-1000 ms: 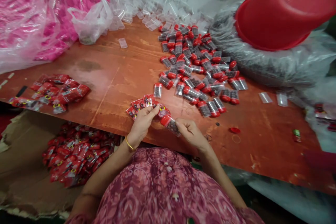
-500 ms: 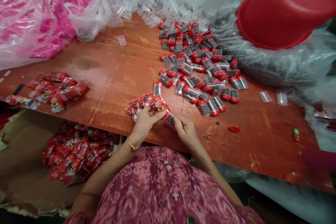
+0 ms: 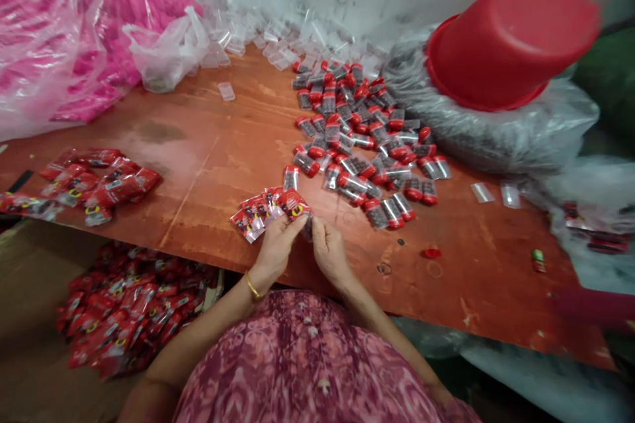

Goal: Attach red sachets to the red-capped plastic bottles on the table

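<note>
Between my two hands, near the table's front edge, is a red printed packet [image 3: 294,203] with a clear lower part. My left hand [image 3: 278,244] pinches its left side, thumb on top. My right hand [image 3: 328,248] has its fingers closed on the packet's lower right end, where dark contents show. Several flat red packets [image 3: 253,213] lie fanned out just left of and beyond my left hand. A small clear container with a red cap [image 3: 291,177] stands apart beyond the packet. To its right spreads a heap of similar red-capped containers [image 3: 357,139] with dark contents.
Filled red packets [image 3: 106,178] lie at the table's left, above a box [image 3: 30,291] of more packets [image 3: 133,304]. Pink goods in a plastic bag [image 3: 74,33] and clear empty containers [image 3: 278,33] line the back. A red bucket [image 3: 510,39] sits upside down on a bulging bag [image 3: 506,139].
My right hand has moved in closer to my left, covering more of the packet's clear end. The whole view has shifted slightly as the head moved.
</note>
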The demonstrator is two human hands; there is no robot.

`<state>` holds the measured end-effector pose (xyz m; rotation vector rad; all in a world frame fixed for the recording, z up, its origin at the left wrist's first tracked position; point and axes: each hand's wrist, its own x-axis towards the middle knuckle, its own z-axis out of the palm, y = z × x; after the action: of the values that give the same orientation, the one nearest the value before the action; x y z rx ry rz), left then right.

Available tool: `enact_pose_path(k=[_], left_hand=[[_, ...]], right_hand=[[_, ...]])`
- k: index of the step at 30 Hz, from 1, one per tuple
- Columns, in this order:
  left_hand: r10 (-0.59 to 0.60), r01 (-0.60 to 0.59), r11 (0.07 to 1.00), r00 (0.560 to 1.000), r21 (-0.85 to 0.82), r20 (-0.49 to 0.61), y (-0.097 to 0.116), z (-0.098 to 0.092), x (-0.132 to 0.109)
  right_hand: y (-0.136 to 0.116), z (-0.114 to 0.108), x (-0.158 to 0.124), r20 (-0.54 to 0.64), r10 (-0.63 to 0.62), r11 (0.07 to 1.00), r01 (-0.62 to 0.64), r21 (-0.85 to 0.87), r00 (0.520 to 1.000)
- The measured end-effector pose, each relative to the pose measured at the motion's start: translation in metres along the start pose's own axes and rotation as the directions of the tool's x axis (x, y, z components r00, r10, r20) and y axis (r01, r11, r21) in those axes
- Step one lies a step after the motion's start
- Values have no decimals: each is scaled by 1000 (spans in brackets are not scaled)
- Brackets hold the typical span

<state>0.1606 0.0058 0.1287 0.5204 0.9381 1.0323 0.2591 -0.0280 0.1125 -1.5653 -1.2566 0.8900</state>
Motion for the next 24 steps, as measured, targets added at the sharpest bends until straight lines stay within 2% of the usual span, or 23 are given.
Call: enact_pose_path(k=[2, 7, 11, 13, 17, 20, 22, 24], left_hand=[[-1, 1, 1000, 1000, -3, 13, 3, -1, 4], [98, -98, 990, 995, 98, 4, -3, -3, 16], [3, -4, 999, 1000, 54, 8, 3, -5, 16], [-61, 60, 998, 998, 25, 11, 7, -4, 12], [-74, 73, 997, 997, 25, 34, 6, -1, 1], [-56, 55, 996, 998, 67, 10, 7, -4, -6], [-86, 90, 989, 996, 114, -38, 14, -17, -12], [-81, 103, 981, 988, 163, -133, 29, -44, -22]], right_hand=[[-1, 3, 2, 21, 0, 1000, 0, 0, 1000], [9, 7, 3, -10, 31, 997, -30, 75, 999], [15, -5, -2, 157, -23, 976, -11, 216, 987], [15, -11, -3, 192, -77, 975, 33, 219, 978], [12, -9, -2, 122, -93, 986, 74, 148, 988], [10, 3, 1, 136, -79, 993, 66, 97, 988], [8, 5, 7, 154, -73, 997, 76, -13, 985], [5, -2, 19, 123, -72, 973, 96, -208, 990]])
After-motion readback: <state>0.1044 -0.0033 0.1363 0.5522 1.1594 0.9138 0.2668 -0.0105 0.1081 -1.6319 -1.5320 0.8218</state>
